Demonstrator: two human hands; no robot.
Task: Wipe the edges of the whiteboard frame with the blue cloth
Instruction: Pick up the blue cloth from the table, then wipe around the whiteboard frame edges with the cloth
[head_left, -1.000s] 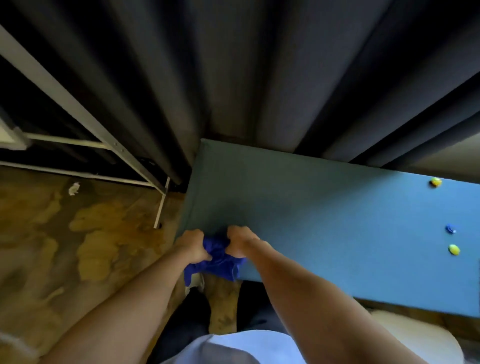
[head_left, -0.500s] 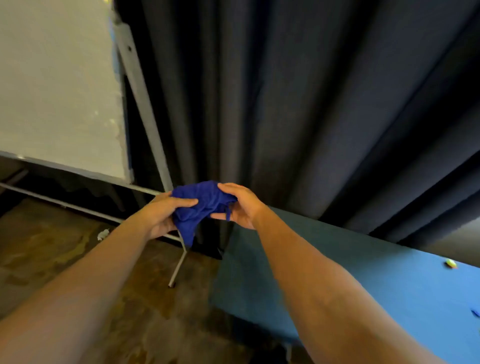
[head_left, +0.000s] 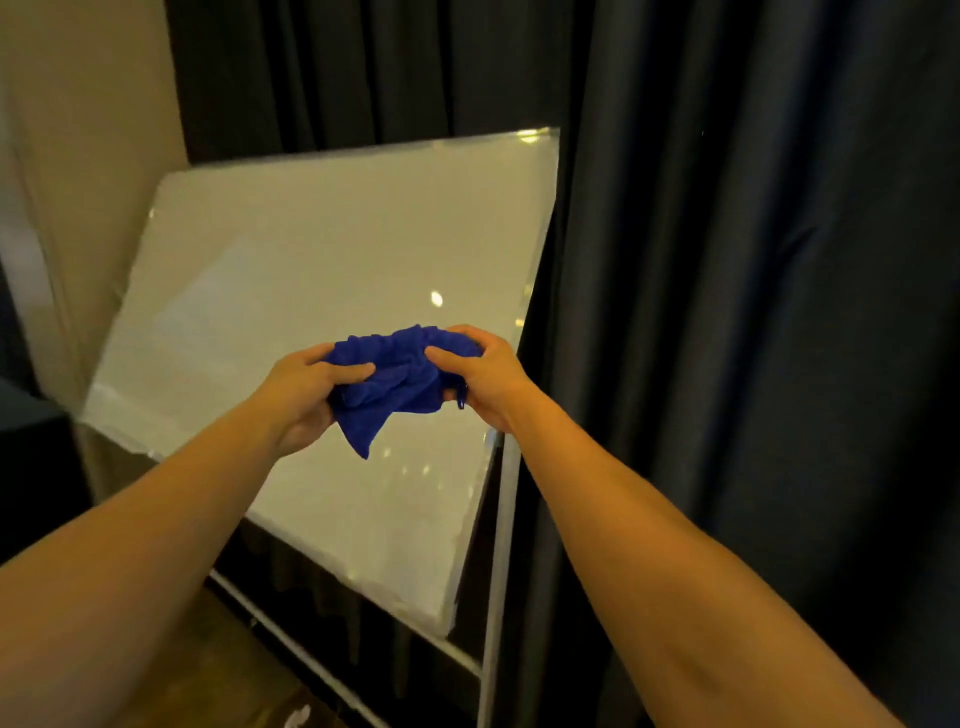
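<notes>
A crumpled blue cloth (head_left: 397, 382) is held between both hands in front of the whiteboard (head_left: 311, 270). My left hand (head_left: 306, 389) grips its left side and my right hand (head_left: 483, 371) grips its right side; a corner hangs down below. The whiteboard is a pale glossy panel on a white metal stand (head_left: 496, 545), tilted in the view, with its right frame edge (head_left: 537, 260) just behind my right hand. The cloth is not touching the frame.
Dark curtains (head_left: 727, 312) hang behind and to the right of the board. A beige wall (head_left: 78, 130) is at the left. Brown floor (head_left: 228, 670) shows below the stand's lower bar.
My view has swung up and left from the blue table to the whiteboard. Both hands lifted the cloth off the table and now hold it in front of the board.
</notes>
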